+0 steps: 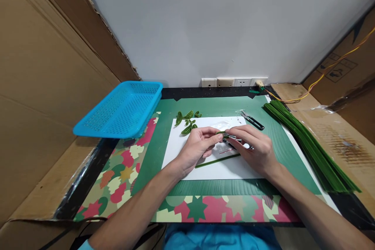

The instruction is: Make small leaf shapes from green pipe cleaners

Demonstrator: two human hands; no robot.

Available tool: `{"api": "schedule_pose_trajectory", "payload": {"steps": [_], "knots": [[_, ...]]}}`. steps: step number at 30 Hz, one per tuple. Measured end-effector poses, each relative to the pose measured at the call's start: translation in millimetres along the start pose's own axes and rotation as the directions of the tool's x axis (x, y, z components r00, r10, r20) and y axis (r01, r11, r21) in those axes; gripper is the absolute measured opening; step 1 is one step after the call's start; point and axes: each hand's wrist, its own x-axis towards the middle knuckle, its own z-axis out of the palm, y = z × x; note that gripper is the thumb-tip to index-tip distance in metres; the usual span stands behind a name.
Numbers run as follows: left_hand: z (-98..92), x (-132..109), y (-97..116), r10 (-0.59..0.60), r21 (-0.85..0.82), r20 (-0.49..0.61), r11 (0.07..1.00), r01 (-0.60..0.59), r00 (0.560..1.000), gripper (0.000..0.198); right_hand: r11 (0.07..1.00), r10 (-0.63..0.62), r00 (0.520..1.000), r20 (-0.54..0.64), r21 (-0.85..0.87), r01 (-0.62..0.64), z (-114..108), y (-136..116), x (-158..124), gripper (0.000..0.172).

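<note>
Over the white paper (175,164), my left hand (202,142) and my right hand (254,146) meet with fingers pinched on a small bent piece of green pipe cleaner (221,133). Partly behind my right fingers is a dark and silver tool (234,139); whether it is held or lying there I cannot tell. Beneath the hands a straight green pipe cleaner (215,161) rests on the paper, near a clear plastic bag (221,148). Leaf shapes of looped green pipe cleaner (187,129) lie beyond my left hand, several of them at the paper's upper left corner.
Black-handled thread snips (252,120) lie on the green mat (152,156). At the right is a long bundle of green pipe cleaners (310,144). A blue perforated basket (117,109) stands left. Cardboard walls (52,66) flank the table, and a yellow cable (312,86) runs from the socket.
</note>
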Motion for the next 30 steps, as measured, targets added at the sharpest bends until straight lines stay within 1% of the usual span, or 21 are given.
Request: {"api": "schedule_pose_trajectory", "payload": {"steps": [3,7,12,17,20,25,27,30], "knots": [[1.0,-0.7,1.1,-0.009,0.005,0.019,1.000,0.009,1.000,0.033,0.999,-0.023,1.000,0.011,-0.024,0.024,-0.5,2.4,-0.5,0.023],[1.3,-1.1,2.5,-0.017,0.021,0.033,1.000,0.017,0.999,0.033,1.000,-0.009,1.000,0.021,-0.026,0.009,-0.1,5.3,-0.8,0.023],[0.2,-0.8,4.0,-0.042,0.080,0.046,0.996,0.038,0.998,0.036,1.000,0.006,0.999,0.035,-0.027,-0.005,0.6,6.3,0.6,0.018],[-0.6,-0.6,5.8,-0.040,0.128,0.048,0.991,0.033,0.998,0.036,1.000,0.017,0.999,0.045,-0.011,-0.016,1.9,5.2,1.3,0.016],[-1.3,-0.7,6.4,-0.036,0.154,0.057,0.988,0.027,0.998,0.037,0.998,0.057,0.997,0.048,0.022,-0.058,2.3,4.5,1.6,0.016],[-2.6,0.7,2.0,-0.022,0.183,0.064,0.983,0.010,0.998,0.041,0.972,0.184,0.979,0.089,0.135,-0.195,0.0,1.1,4.0,0.010],[-2.5,1.8,-0.8,0.016,0.215,0.050,0.976,-0.027,0.999,0.041,0.957,0.221,0.970,0.104,0.171,-0.236,-1.5,-0.3,5.2,0.008],[-1.3,2.8,-2.9,0.170,0.320,0.061,0.930,-0.181,0.984,0.035,0.940,0.254,0.960,0.117,0.205,-0.273,-2.9,-1.7,6.5,0.009]]}}
